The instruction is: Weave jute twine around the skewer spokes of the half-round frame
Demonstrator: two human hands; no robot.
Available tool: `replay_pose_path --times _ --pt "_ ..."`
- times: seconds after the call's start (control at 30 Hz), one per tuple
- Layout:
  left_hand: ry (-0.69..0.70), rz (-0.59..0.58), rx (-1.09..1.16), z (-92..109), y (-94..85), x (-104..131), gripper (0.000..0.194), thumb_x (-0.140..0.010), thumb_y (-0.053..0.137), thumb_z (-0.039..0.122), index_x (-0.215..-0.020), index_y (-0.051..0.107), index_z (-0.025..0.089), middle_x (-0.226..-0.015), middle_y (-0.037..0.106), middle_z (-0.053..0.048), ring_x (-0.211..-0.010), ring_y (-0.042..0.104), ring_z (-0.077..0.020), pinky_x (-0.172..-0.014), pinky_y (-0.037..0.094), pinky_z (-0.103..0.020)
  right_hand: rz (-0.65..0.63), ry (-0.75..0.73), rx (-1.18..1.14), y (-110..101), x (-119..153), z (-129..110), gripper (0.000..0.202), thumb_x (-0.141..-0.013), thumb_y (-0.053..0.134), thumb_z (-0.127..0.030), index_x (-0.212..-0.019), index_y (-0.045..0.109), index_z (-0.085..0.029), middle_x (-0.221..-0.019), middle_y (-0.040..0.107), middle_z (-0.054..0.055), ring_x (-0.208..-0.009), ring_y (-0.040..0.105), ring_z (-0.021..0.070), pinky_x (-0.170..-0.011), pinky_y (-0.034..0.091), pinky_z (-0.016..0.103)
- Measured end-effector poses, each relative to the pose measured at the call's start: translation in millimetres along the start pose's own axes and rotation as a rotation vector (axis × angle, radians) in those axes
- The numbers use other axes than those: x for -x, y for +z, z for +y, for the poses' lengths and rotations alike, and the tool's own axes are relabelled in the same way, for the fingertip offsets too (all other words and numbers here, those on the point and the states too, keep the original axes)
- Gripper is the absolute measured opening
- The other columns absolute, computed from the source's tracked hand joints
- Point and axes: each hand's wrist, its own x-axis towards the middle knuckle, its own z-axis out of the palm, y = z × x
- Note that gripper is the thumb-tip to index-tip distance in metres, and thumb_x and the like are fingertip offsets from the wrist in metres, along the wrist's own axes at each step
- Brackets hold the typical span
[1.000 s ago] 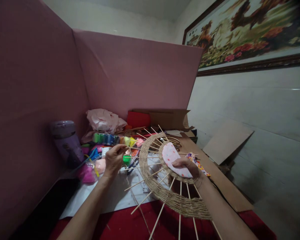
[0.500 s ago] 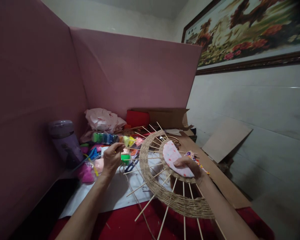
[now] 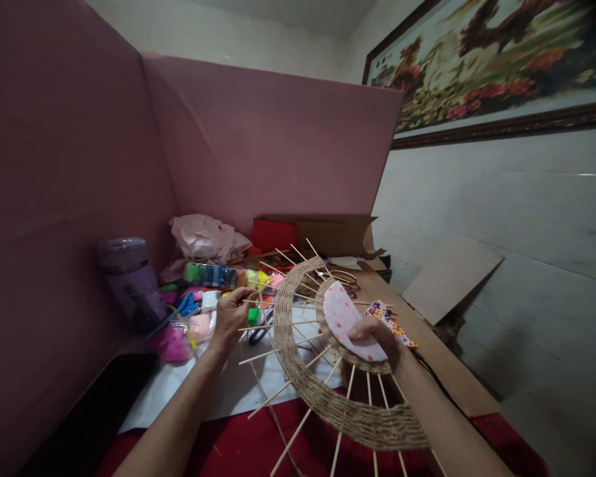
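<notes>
My right hand (image 3: 377,334) grips the inner part of a half-round woven piece (image 3: 302,377), its thumb on the pink dotted fabric (image 3: 345,315). Thin wooden sticks fan out through two bands of twisted brown cord. My left hand (image 3: 233,315) is closed near the stick tips on the left side, fingertips pinched together. A loose strand of cord (image 3: 273,407) hangs below, between my arms; what exactly the left fingers pinch is too small to tell.
Colourful clay packets (image 3: 211,275) lie behind my left hand, with a purple bottle (image 3: 132,285) to their left. Crumpled pink cloth (image 3: 208,238) sits at the back. Flowered fabric (image 3: 395,324) and brown cardboard (image 3: 451,371) are at the right; dark scissors (image 3: 259,334) rest on white paper.
The woven piece has turned slightly, its left stick tips shifting left and its lower edge dropping. My left hand has moved a little to the right, nearer the sticks.
</notes>
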Motion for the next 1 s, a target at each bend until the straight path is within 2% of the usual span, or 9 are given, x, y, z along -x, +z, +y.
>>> replay_pose_path --times 0.17,0.37,0.5,0.63,0.8,1.0 --pt "-0.013 -0.044 0.057 -4.1 5.5 2.8 0.018 -0.069 0.062 0.033 -0.067 0.067 0.015 -0.058 0.061 0.001 -0.054 0.051 -0.0102 -0.051 0.038 -0.020 -0.002 -0.005 0.016 0.0 1.2 3.0 0.008 -0.051 0.055 -0.012 -0.059 0.058 -0.012 -0.051 0.061 0.004 -0.045 0.057 0.0129 -0.045 0.047 0.021" --pt "-0.055 -0.073 0.116 -5.9 9.3 4.7 0.019 -0.070 0.063 0.033 -0.070 0.067 0.014 -0.058 0.061 0.001 -0.054 0.049 -0.0098 -0.052 0.037 -0.021 -0.012 -0.009 0.031 1.2 1.7 5.6 0.001 -0.053 0.055 -0.013 -0.053 0.056 -0.013 -0.045 0.059 0.002 -0.040 0.055 0.0110 -0.046 0.048 0.021" --pt "-0.055 -0.083 0.138 -4.3 9.7 5.0 0.021 -0.070 0.063 0.034 -0.073 0.068 0.014 -0.064 0.064 -0.001 -0.059 0.053 -0.0118 -0.057 0.041 -0.022 0.014 0.003 0.066 -1.7 -0.2 8.4 0.008 -0.051 0.055 -0.015 -0.058 0.059 -0.012 -0.049 0.061 0.004 -0.041 0.055 0.0114 -0.040 0.044 0.019" --pt "-0.049 -0.098 0.147 -2.6 9.6 5.8 0.022 -0.070 0.063 0.035 -0.075 0.069 0.014 -0.069 0.067 -0.003 -0.063 0.056 -0.0134 -0.059 0.042 -0.023 0.021 0.023 0.066 -3.0 -1.3 11.2 0.010 -0.050 0.056 -0.016 -0.059 0.058 -0.012 -0.050 0.061 0.004 -0.043 0.055 0.0115 -0.041 0.045 0.019" --pt "-0.052 -0.067 0.126 -1.7 7.4 5.1 0.021 -0.068 0.064 0.035 -0.072 0.070 0.015 -0.066 0.066 -0.003 -0.062 0.056 -0.0142 -0.058 0.042 -0.023 0.031 0.020 0.019 -5.8 -2.2 13.7 0.007 -0.050 0.056 -0.016 -0.056 0.055 -0.012 -0.044 0.057 0.002 -0.045 0.058 0.0146 -0.043 0.046 0.022" --pt "-0.001 -0.012 0.063 4.4 2.4 4.1 0.019 -0.071 0.062 0.033 -0.073 0.069 0.016 -0.066 0.066 -0.002 -0.063 0.057 -0.0140 -0.057 0.043 -0.023 0.033 0.033 0.076 -9.2 -3.0 13.7 0.008 -0.050 0.056 -0.018 -0.047 0.050 -0.014 -0.037 0.049 0.000 -0.038 0.049 0.0097 -0.040 0.042 0.019"
